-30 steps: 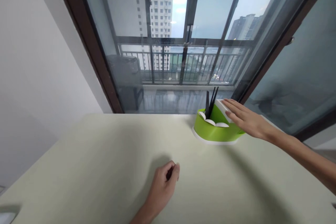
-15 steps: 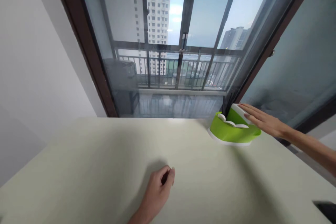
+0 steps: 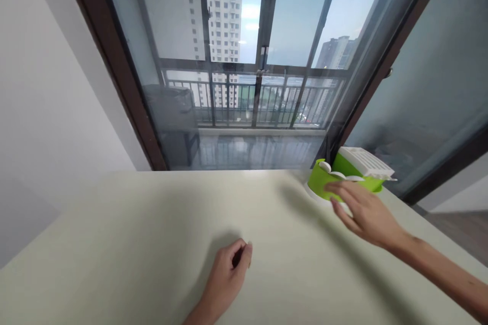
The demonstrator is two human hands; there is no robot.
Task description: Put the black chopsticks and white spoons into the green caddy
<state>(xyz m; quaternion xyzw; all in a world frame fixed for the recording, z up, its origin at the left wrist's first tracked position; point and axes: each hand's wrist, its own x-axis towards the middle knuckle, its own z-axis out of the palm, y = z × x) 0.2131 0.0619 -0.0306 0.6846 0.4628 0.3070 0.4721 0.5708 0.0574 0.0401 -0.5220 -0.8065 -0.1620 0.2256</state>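
Observation:
My left hand (image 3: 229, 271) rests on the pale table (image 3: 145, 244) near its middle, fingers curled into a loose fist with nothing visible in it. My right hand (image 3: 364, 213) hovers at the table's right side, its fingers apart and holding nothing. Directly behind it stands a green and white holder (image 3: 318, 180) with a scalloped row of white rounded pieces along its front. My fingers partly cover the holder's front; whether they touch it I cannot tell. A white slotted box-like top (image 3: 368, 161) sits at the holder's back right.
Beyond the table's far edge is a glass sliding door (image 3: 244, 147) with a dark brown frame (image 3: 125, 86). Something dark and narrow (image 3: 326, 150) stands behind the holder. A white wall (image 3: 64, 96) is on the left.
My right hand has left the holder's white top and moved down and toward me, in front of the holder. My left hand has hardly moved. The view has shifted slightly.

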